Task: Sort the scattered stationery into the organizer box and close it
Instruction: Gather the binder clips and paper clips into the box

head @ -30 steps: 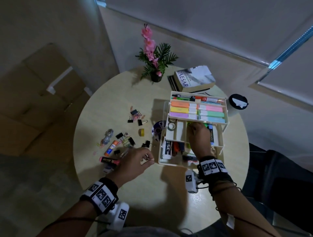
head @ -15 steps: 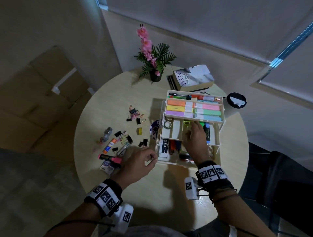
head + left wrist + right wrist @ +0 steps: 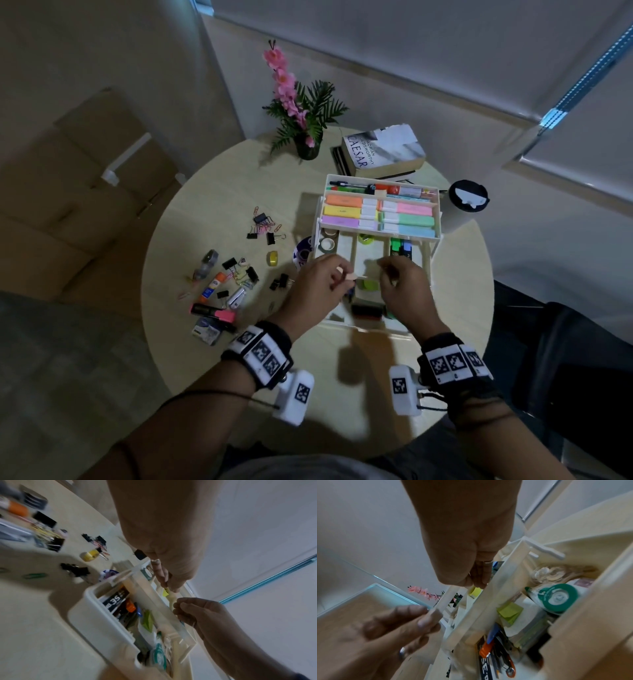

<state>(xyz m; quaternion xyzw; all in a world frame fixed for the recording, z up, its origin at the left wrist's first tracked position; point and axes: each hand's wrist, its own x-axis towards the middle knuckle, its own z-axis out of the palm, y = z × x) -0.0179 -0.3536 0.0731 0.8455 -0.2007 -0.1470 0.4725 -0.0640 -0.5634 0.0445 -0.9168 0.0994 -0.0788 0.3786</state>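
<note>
Roughly halfway, I'd say; the box [image 3: 376, 246] sits open on the table [image 3: 212, 192] with its top tray full of highlighters [image 3: 378, 216] and pens, and the lower part already holds tape, sticky notes and a stapler box; so the big stuff is mostly sorted.

Both hands are over the middle tray right now; the left hand [image 3: 318, 287] has its fingers curled, pinching something small and pale, can't tell what; the right hand [image 3: 402, 289] is curled too, fingertips pressed together on something tiny, also too small to name.

Still out, well left of the box: binder clips [image 3: 262, 228], paper clips, a glue stick [image 3: 212, 286], a pink marker [image 3: 214, 312], a yellow tape roll [image 3: 272, 258]; then the box needs closing.
</note>
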